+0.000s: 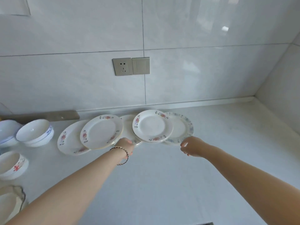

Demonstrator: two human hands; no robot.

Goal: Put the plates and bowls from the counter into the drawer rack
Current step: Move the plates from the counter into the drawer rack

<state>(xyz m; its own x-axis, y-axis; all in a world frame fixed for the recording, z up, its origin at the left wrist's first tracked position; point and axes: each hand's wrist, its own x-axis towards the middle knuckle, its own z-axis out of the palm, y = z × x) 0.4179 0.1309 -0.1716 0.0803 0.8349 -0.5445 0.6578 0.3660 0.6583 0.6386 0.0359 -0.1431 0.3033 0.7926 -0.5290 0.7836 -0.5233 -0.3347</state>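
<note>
Several white plates lie overlapping in a row at the back of the counter (162,184). From the left there is a red-flowered plate (69,141), a red-flowered stack (101,131), a half-hidden plate (128,125), another red-flowered stack (151,125) and a blue-flowered plate (182,127). My left hand (125,144), with a bracelet on the wrist, rests at the front rim of the half-hidden plate, and its fingertips are hidden. My right hand (192,146) hovers at the blue-flowered plate's front rim with its fingers apart and nothing in them. The drawer rack is out of view.
Stacked blue-trimmed bowls (34,133) and another bowl (6,132) stand at the left. A red-flowered bowl (11,164) sits nearer, and more dishes (9,200) fill the bottom left corner. A wall socket (122,66) is on the tiled wall. The walls meet in a corner at the right.
</note>
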